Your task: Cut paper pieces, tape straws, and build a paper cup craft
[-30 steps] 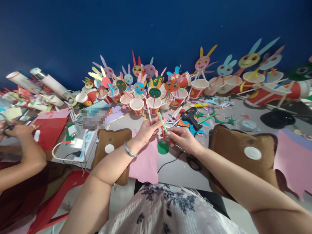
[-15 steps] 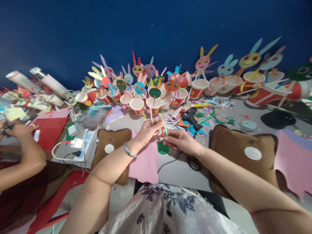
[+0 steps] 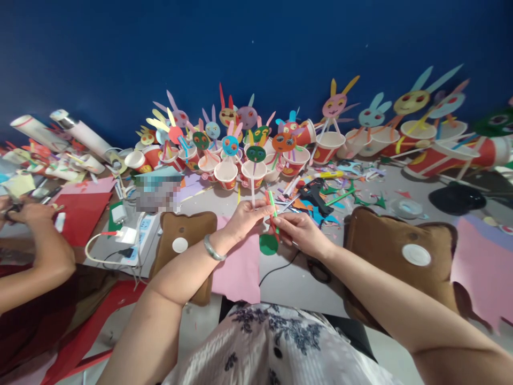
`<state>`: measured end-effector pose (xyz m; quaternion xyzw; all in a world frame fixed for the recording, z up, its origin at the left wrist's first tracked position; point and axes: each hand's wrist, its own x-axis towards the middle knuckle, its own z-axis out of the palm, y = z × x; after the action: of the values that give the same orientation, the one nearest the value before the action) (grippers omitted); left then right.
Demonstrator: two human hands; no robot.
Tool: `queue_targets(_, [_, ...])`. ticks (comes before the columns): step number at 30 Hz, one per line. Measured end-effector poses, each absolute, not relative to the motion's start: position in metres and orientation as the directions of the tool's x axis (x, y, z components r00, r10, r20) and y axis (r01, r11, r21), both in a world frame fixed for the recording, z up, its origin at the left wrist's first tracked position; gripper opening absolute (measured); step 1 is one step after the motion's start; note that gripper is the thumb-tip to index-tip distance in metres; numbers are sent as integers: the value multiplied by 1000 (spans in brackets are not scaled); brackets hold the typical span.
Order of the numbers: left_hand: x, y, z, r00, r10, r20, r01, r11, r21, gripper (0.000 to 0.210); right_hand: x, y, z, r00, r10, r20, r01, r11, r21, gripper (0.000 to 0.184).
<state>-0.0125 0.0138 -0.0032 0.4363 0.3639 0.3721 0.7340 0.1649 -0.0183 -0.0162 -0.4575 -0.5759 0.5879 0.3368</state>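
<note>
My left hand (image 3: 249, 218) is closed, with its thumb and fingers pinching a slim green strip (image 3: 272, 202) and a red strip (image 3: 267, 199) beside it. From the same hand a pale, thin stick (image 3: 253, 193) points upward. My right hand (image 3: 298, 231) pinches the lower end of the green and red strips; whether they are paper or straw I cannot tell. Below the hands lies a green paper circle (image 3: 268, 244). Pink paper (image 3: 236, 267) is spread under my left wrist. Dark-handled scissors (image 3: 319, 270) rest below my right forearm.
Paper cups (image 3: 225, 175) with rabbit faces line the wall. A glue gun (image 3: 315, 195) lies among paper scraps. Brown cushions (image 3: 401, 251) flank me. A power strip (image 3: 141, 238) with cables is at left, where a co-worker's hands (image 3: 30, 211) hold scissors.
Both hands have shifted slightly to the right with the strips. The red strip now slants and shows less beside the green one. The grip stays closed.
</note>
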Motion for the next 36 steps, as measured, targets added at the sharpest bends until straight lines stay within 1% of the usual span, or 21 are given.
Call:
queue_targets(4, [-13, 16, -9, 400, 899, -176, -207, 276, 939, 45, 164, -18, -15, -344, 926, -155, 130, -116, -985, 47])
queue_targets(7, [-13, 16, -10, 388, 906, -167, -180, 252, 951, 48, 163, -19, -14, -347, 924, -163, 128, -125, -984, 46])
queue_targets(13, [-13, 14, -5, 366, 919, -148, -177, 225, 958, 44, 164, -19, -14, -417, 891, -178, 72, -163, -984, 46])
queue_targets(16, [-14, 15, -5, 335, 934, -127, -195, 201, 960, 43, 164, -18, -14, -443, 880, -174, 57, -166, -984, 43])
queue_targets(20, [-13, 18, -6, 313, 944, -110, -215, 183, 959, 43, 164, -18, -14, -435, 887, -157, 73, -139, -988, 40])
queue_targets(25, [-13, 17, -12, 319, 933, -164, -215, 240, 947, 41, 164, -22, -10, -451, 887, -102, 116, -55, -992, 41])
queue_targets(28, [-13, 17, -12, 334, 928, -164, -206, 242, 948, 41, 164, -25, -9, -463, 883, -77, 138, -14, -990, 41])
queue_targets(33, [-14, 18, -7, 333, 937, -108, -200, 182, 963, 42, 163, -24, -13, -412, 908, -76, 145, -17, -989, 39])
queue_targets(36, [-14, 18, -6, 317, 942, -110, -205, 181, 962, 41, 162, -24, -14, -396, 915, -74, 154, -13, -988, 40])
